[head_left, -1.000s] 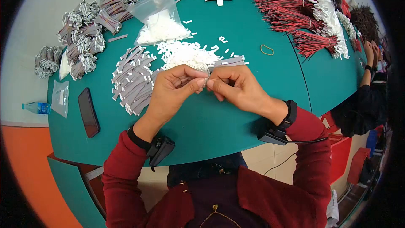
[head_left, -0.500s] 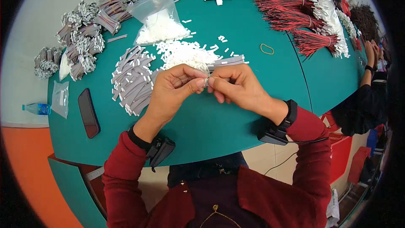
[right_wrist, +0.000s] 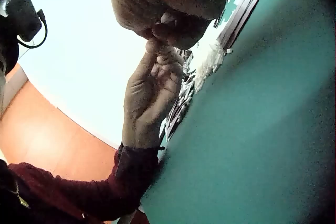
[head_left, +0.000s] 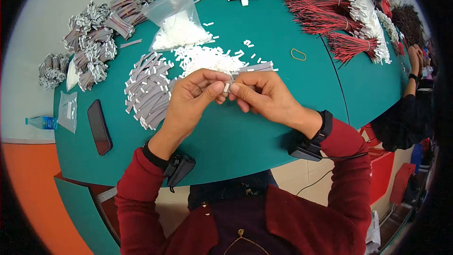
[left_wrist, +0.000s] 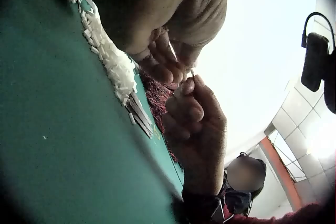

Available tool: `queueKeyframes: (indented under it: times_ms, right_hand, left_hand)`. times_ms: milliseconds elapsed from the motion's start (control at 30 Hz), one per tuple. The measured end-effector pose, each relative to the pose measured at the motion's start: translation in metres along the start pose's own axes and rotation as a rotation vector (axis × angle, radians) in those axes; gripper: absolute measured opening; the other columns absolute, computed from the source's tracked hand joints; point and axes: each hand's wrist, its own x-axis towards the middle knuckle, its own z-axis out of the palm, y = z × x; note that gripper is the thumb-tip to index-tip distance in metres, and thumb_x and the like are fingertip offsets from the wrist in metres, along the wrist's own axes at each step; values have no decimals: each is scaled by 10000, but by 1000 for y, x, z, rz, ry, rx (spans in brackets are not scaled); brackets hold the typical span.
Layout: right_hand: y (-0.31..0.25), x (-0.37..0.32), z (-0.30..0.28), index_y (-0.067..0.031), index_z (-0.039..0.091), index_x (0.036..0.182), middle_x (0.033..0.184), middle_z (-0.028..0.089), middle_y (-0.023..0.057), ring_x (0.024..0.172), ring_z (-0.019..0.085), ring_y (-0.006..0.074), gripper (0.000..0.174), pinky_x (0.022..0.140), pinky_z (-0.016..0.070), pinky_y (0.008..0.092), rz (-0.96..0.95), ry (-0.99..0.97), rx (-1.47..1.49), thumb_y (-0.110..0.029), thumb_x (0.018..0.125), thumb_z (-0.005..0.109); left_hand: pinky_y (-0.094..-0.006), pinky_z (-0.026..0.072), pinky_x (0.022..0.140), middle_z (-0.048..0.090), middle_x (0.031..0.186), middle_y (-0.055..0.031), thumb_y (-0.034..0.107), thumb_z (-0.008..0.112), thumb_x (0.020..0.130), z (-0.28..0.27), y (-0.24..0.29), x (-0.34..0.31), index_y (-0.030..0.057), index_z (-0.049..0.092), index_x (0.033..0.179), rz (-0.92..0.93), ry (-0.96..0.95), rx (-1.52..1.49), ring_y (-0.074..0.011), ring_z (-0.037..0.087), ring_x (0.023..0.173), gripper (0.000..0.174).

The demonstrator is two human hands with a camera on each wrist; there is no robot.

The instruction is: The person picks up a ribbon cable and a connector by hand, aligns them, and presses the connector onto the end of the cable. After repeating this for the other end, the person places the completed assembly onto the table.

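Over the table in the head view, the left hand and right hand meet fingertip to fingertip. Between them is a small white connector, its flat face showing. The right thumb and forefinger pinch its right side. From the left, the other thumb and curled fingers hold it. Most of what lies behind the connector is hidden by the fingers. Just beyond the hands lies a heap of loose white connector housings. Grey ribbon cables with white ends spread out left of the left hand.
A plastic bag of white pieces stands behind the heap. Bundled grey cables lie at the left, near a phone and a bottle. Red-black wire bundles fill the back right, beyond a rubber band. Another person's hand is at the far right.
The left thumb has shifted slightly left and up, and the white connector between the fingertips shows more of its face. The right hand has barely moved.
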Motion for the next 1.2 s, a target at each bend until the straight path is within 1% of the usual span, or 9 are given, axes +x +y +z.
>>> queueKeyframes:
  times_ms: [67, 167, 367, 533, 667, 767, 867, 1033, 1200]
  right_hand:
    - [1, 1, -2, -16, 586, 771, 572, 494, -19, 521, 413, 30, 240, 463, 310, 209, -2, -2, -16, -191, 915, 509]
    - [6, 2, -4, -14, 591, 782, 575, 493, -23, 517, 405, 29, 235, 460, 305, 207, -11, -4, -43, -191, 915, 509]
    - [14, 2, -4, -17, 604, 791, 569, 495, -25, 506, 403, 30, 234, 452, 308, 207, -29, -83, -14, -196, 914, 515]
    - [12, 4, -8, -35, 614, 793, 584, 521, -18, 497, 433, 39, 237, 448, 338, 200, 94, -157, 39, -214, 916, 519]
    - [14, 3, -7, -38, 608, 795, 589, 528, -16, 494, 444, 42, 236, 445, 345, 198, 55, -152, 36, -218, 917, 516]
    - [13, 2, -5, -34, 603, 790, 586, 522, -18, 502, 443, 42, 248, 450, 344, 197, 62, -161, 23, -226, 920, 515]
    - [11, -1, -3, -32, 592, 775, 583, 514, -19, 517, 441, 41, 250, 465, 344, 201, 52, -152, 17, -221, 921, 516]
    - [8, -3, 1, -36, 560, 735, 568, 498, -20, 527, 414, 36, 216, 472, 320, 216, 36, -105, -13, -156, 909, 517]
    - [6, -1, 2, -38, 563, 737, 563, 497, -18, 512, 416, 38, 223, 462, 319, 213, 43, -89, -2, -169, 911, 516]
  left_hand:
    - [-203, 412, 606, 566, 746, -8, 199, 510, 930, 2, 0, 1, 12, 584, 965, -11, 20, -22, -62, 495, 657, 203]
    - [-191, 348, 553, 490, 696, 26, 234, 474, 947, -2, 3, 0, 36, 539, 889, -43, -67, 110, -40, 408, 602, 217]
    - [-181, 269, 516, 426, 672, 61, 252, 470, 948, 1, 2, -4, 69, 497, 834, -42, -92, 207, -16, 330, 587, 218]
    - [-189, 267, 512, 396, 661, 59, 257, 465, 949, -2, 1, -4, 67, 494, 823, -63, -114, 200, -23, 323, 585, 230]
    - [-198, 266, 510, 376, 642, 54, 275, 438, 958, -6, 3, -4, 64, 489, 798, -134, -191, 205, -35, 317, 581, 270]
    - [-201, 284, 512, 382, 645, 43, 250, 421, 964, -5, 7, -4, 61, 474, 794, -86, -235, 272, -39, 330, 564, 260]
    - [-202, 276, 509, 372, 644, 44, 243, 419, 965, -5, 8, -5, 59, 468, 792, -128, -259, 226, -41, 324, 565, 258]
    - [-213, 260, 507, 336, 623, 48, 263, 418, 965, 1, 1, -8, 55, 477, 780, -101, -206, 201, -48, 295, 572, 284]
    - [-210, 263, 511, 347, 638, 52, 262, 422, 963, 0, 3, -6, 58, 481, 783, -95, -190, 225, -45, 298, 578, 279]
